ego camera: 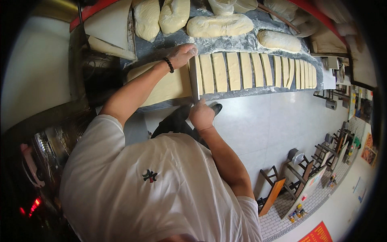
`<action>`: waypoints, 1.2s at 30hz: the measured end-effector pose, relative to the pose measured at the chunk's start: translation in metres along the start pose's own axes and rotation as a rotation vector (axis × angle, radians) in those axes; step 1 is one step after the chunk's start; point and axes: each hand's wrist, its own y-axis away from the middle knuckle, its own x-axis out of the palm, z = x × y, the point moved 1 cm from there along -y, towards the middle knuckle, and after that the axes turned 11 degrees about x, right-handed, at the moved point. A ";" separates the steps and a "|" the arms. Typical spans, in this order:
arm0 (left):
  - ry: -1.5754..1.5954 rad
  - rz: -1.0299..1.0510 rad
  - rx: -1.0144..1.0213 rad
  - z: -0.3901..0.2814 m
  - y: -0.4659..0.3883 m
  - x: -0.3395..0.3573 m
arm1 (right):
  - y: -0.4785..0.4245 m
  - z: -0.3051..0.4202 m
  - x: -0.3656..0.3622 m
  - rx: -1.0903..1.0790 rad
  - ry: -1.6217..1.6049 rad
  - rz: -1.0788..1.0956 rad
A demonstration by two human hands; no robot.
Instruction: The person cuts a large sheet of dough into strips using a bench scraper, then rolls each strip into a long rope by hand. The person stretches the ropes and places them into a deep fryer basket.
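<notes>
A long straight-bladed knife [195, 79] crosses the floured dough at the right end of an uncut dough sheet [164, 86]. My right hand [202, 115] grips its near end, with the index finger stretched forward along it. At the blade's far end is my left hand [183, 56], wearing a dark bead bracelet [169, 65]; its fingers are curled in against the blade. Right of the blade lies a row of cut dough strips [233, 71]. Wide gaps part the nearer strips, while those at the far right lie close together. The knife's handle is hidden by my right hand.
Several dough loaves [220, 26] lie along the back of the dark floured worktop [172, 42]. White plastic containers [222, 6] and a wooden rolling pin [279, 18] are behind them. Stools [272, 193] and dining tables stand to the lower right on a pale tiled floor [251, 127].
</notes>
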 end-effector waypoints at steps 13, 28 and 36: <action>0.282 -0.066 -0.208 0.028 0.018 -0.044 | 0.006 0.057 -0.036 -0.099 -0.008 0.152; -0.018 -0.046 0.053 -0.017 0.037 -0.031 | 0.022 0.026 0.042 -0.149 -0.146 -0.045; 0.235 -0.128 -0.183 0.014 0.048 -0.069 | 0.019 0.068 -0.013 -0.158 -0.092 0.139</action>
